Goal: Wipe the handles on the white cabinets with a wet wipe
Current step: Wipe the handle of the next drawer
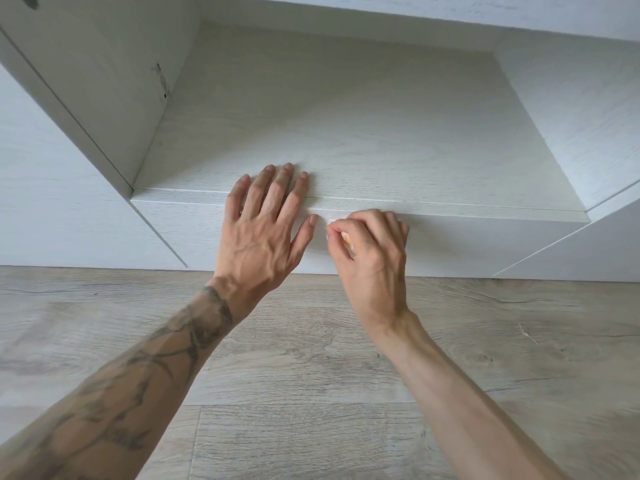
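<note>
Grey-brown wood-grain floor (311,427) fills the near view, and two bare forearms reach forward over it, the left one tattooed. The left hand (263,230) lies flat with its fingers spread and straight. Its palm is against the top of the white cabinet front (467,244), and its fingertips rest on the shelf (346,126) just past the edge. Just beside its thumb, the right hand (370,247) has a tight, narrow grip, fingers curled in and pinching a small bunched wet wipe (331,222) against the upper edge of the cabinet front. Whether a handle lies under that hand I cannot tell. Beyond, the open white compartment recedes to its back panel.
</note>
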Demonstrator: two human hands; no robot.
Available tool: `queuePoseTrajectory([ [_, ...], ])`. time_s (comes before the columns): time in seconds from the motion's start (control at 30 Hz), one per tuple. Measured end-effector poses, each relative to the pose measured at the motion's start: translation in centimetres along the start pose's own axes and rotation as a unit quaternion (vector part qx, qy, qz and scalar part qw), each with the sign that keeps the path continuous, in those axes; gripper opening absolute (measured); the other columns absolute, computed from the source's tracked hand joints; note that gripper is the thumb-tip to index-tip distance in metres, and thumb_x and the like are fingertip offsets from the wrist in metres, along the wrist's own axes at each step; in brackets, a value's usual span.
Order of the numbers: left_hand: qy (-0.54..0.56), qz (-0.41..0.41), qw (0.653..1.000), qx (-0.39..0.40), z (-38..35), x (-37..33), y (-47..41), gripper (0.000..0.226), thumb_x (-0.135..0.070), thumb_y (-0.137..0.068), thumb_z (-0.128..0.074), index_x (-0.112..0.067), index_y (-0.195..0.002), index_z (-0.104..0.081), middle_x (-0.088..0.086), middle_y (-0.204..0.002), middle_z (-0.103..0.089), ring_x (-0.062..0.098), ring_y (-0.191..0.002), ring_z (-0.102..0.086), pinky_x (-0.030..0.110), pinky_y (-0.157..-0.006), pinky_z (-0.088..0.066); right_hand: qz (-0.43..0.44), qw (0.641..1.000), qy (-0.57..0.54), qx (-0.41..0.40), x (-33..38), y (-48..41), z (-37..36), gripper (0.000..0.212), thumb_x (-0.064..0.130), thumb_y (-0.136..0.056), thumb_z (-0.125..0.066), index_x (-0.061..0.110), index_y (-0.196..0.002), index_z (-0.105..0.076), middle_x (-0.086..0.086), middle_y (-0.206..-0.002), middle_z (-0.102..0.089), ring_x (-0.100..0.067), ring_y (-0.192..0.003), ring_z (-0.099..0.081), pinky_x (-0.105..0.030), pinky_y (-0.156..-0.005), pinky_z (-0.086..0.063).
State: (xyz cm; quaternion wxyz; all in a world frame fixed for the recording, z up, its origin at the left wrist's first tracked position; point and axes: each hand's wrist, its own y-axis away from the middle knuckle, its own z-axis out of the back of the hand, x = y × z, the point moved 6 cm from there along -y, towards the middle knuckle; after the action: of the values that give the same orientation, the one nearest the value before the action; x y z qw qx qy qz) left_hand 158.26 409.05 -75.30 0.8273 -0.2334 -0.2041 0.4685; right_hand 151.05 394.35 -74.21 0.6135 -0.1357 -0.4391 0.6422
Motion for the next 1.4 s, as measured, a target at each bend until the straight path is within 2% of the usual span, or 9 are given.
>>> queuePoseTrajectory([
  [0.23, -0.001, -0.004, 1.0, 0.007, -0.1, 0.1, 0.0, 0.062, -0.049, -0.112, -0.034, -0.01, -0.16, -0.038, 0.015, -0.16, -0.044, 0.034, -0.147, -0.041, 0.05, -0.122, -0.025, -0.026, 0.999, -0.022, 0.002, -0.4, 1.7, 1.8, 0.002, 0.011, -0.095, -0.08, 0.01, -0.095, -0.08, -0.002, -0.099, -0.072, -0.021, -0.091, -0.066, -0.029, -0.088, -0.039],
  [0.4, 0.001, -0.003, 1.0, 0.002, -0.2, 0.0, 0.0, 0.063, -0.049, -0.111, -0.032, -0.01, -0.159, -0.038, 0.015, -0.159, -0.045, 0.034, -0.147, -0.041, 0.05, -0.122, -0.024, -0.081, 0.993, -0.09, -0.014, -0.8, 0.7, 2.7, 0.005, 0.005, -0.097, -0.077, 0.005, -0.102, -0.079, -0.007, -0.104, -0.071, -0.025, -0.092, -0.071, -0.041, -0.084, -0.059],
  [0.47, 0.001, -0.009, 1.0, 0.002, -0.2, -0.1, 0.0, 0.064, -0.048, -0.11, -0.032, -0.009, -0.159, -0.037, 0.016, -0.159, -0.044, 0.034, -0.146, -0.04, 0.05, -0.122, -0.023, -0.075, 0.991, -0.106, -0.003, -0.2, -0.3, 2.1, 0.008, 0.004, -0.099, -0.074, 0.004, -0.105, -0.079, -0.008, -0.105, -0.07, -0.023, -0.094, -0.072, -0.037, -0.086, -0.06],
  [0.67, -0.004, -0.01, 1.0, 0.002, -0.2, 0.0, 0.1, 0.064, -0.049, -0.11, -0.034, -0.009, -0.16, -0.037, 0.015, -0.161, -0.043, 0.034, -0.148, -0.039, 0.05, -0.122, -0.022, -0.042, 0.997, -0.043, 0.046, -0.5, 0.8, 0.9, 0.021, 0.012, -0.088, -0.086, 0.01, -0.109, -0.081, -0.006, -0.109, -0.069, -0.023, -0.099, -0.062, -0.038, -0.09, -0.054],
  [0.87, -0.004, -0.007, 1.0, -0.004, -0.1, -0.1, 0.1, 0.063, -0.049, -0.111, -0.034, -0.009, -0.159, -0.039, 0.015, -0.159, -0.045, 0.034, -0.147, -0.041, 0.05, -0.122, -0.024, -0.009, 0.999, -0.019, 0.024, 0.1, 0.5, 0.4, 0.004, 0.011, -0.093, -0.082, 0.009, -0.096, -0.081, -0.005, -0.099, -0.069, -0.024, -0.093, -0.06, -0.038, -0.083, -0.048],
  [1.0, -0.001, -0.002, 1.0, -0.004, -0.1, 0.1, 0.0, 0.062, -0.05, -0.112, -0.036, -0.01, -0.159, -0.04, 0.014, -0.159, -0.046, 0.033, -0.147, -0.042, 0.05, -0.122, -0.026, -0.022, 1.0, -0.019, 0.01, -0.4, 1.6, 1.7, 0.007, 0.011, -0.092, -0.083, 0.008, -0.098, -0.082, -0.004, -0.102, -0.073, -0.02, -0.096, -0.059, -0.028, -0.09, -0.04],
  [1.13, 0.0, -0.003, 1.0, -0.008, -0.1, 0.0, 0.0, 0.061, -0.049, -0.112, -0.035, -0.009, -0.158, -0.04, 0.014, -0.159, -0.046, 0.034, -0.146, -0.042, 0.05, -0.122, -0.026, -0.014, 0.999, -0.025, 0.019, -0.3, 0.5, 0.5, 0.008, 0.011, -0.093, -0.082, 0.01, -0.1, -0.082, -0.004, -0.101, -0.071, -0.024, -0.093, -0.065, -0.034, -0.088, -0.045],
  [1.3, -0.001, -0.003, 1.0, -0.001, -0.1, 0.0, 0.0, 0.062, -0.05, -0.112, -0.034, -0.01, -0.159, -0.04, 0.014, -0.159, -0.046, 0.033, -0.147, -0.041, 0.05, -0.122, -0.025, -0.007, 1.0, -0.02, 0.018, -0.5, 1.5, 1.7, 0.006, 0.01, -0.093, -0.081, 0.009, -0.099, -0.082, -0.005, -0.101, -0.072, -0.021, -0.095, -0.061, -0.026, -0.092, -0.037],
  [1.4, -0.001, -0.001, 1.0, -0.005, 0.0, 0.0, 0.0, 0.06, -0.049, -0.112, -0.036, -0.009, -0.158, -0.041, 0.014, -0.159, -0.046, 0.033, -0.146, -0.042, 0.05, -0.122, -0.027, 0.017, 0.999, -0.018, 0.046, -0.1, 0.6, 0.9, 0.007, 0.01, -0.096, -0.077, 0.01, -0.101, -0.082, -0.003, -0.103, -0.071, -0.024, -0.096, -0.063, -0.032, -0.089, -0.041],
])
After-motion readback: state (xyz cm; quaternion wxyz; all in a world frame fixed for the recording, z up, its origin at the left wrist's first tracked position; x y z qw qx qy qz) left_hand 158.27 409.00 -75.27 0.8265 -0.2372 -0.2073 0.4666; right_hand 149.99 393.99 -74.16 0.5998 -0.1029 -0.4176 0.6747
